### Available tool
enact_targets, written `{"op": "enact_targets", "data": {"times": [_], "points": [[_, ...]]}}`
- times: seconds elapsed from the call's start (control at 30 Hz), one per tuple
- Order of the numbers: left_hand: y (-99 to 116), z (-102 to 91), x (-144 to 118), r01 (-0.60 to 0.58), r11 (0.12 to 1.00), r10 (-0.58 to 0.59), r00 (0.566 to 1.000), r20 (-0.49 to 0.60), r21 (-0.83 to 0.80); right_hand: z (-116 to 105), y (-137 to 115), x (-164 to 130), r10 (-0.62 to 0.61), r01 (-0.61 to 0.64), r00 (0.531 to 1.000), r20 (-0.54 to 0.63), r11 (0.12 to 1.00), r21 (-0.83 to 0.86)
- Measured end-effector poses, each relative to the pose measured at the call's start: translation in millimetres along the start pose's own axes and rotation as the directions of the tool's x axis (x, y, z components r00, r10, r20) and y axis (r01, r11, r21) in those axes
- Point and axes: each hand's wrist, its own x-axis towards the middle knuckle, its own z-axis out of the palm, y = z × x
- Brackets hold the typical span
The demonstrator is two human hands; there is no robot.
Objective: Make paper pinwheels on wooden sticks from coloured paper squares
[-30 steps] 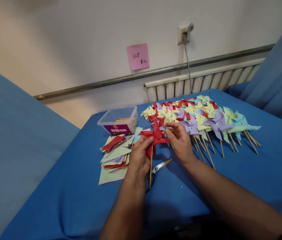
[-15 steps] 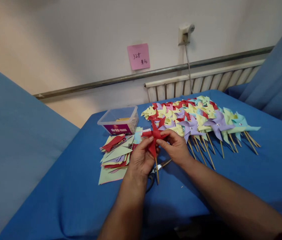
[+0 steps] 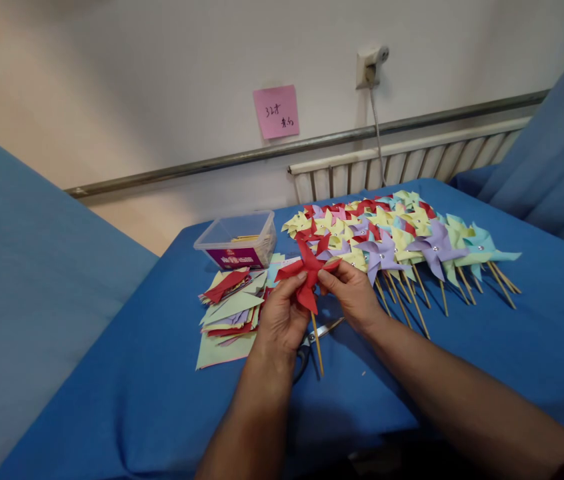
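Red paper pinwheel (image 3: 309, 272) on a wooden stick (image 3: 317, 344), being held above the blue cloth-covered table (image 3: 462, 347), just in front of the row of finished pinwheels. Left hand (image 3: 280, 319) pinching the pinwheel's left blades between thumb and fingers; right hand (image 3: 353, 293) closing fingertips on the right blades near the hub, both hands gripping the paper. Stick hanging down and slightly to the right between the two hands, crossing over scissors (image 3: 318, 335) lying on the cloth directly beneath. Lying to the left, a loose stack of cut paper squares (image 3: 229, 312) in green, red, purple and yellow. Standing behind that stack, a clear plastic box (image 3: 237, 240). Spreading to the right, overlapping finished pinwheels (image 3: 397, 233), sticks pointing toward the near edge. Showing on the wall behind, a pink sticky note (image 3: 277, 111).
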Motion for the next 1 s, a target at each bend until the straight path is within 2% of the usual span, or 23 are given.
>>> {"op": "enact_targets", "data": {"times": [0.17,0.27,0.37,0.53,0.67,0.9,1.0], "points": [[-5,0.9,-2,-0.088,0.985,0.082,0.996,0.044,0.150,1,-4,-3,0.051,-0.051,0.999,0.015,0.999,0.002],[-8,0.1,-2,-0.063,0.985,0.055,0.997,0.055,0.161,1,-4,-2,0.084,-0.083,0.996,-0.015,0.996,0.043],[-7,-1.8,-2,-0.023,0.994,0.016,0.998,0.064,0.107,0,-5,0,0.154,-0.147,0.987,-0.035,0.979,0.144],[-3,-5.1,2,0.052,0.996,-0.065,0.982,0.180,0.074,0,-13,4,0.260,-0.247,0.966,-0.002,0.921,0.301],[-4,-6.8,2,0.036,0.990,-0.067,0.970,0.233,0.138,1,-17,5,0.264,-0.251,0.964,0.003,0.914,0.318],[-6,-7.5,0,0.016,0.991,-0.037,0.987,0.157,0.133,1,-17,3,0.264,-0.262,0.964,0.028,0.931,0.254],[-4,-5.7,-2,0.010,0.991,-0.036,0.980,0.197,0.133,1,-17,3,0.247,-0.240,0.969,0.005,0.936,0.257]]}}
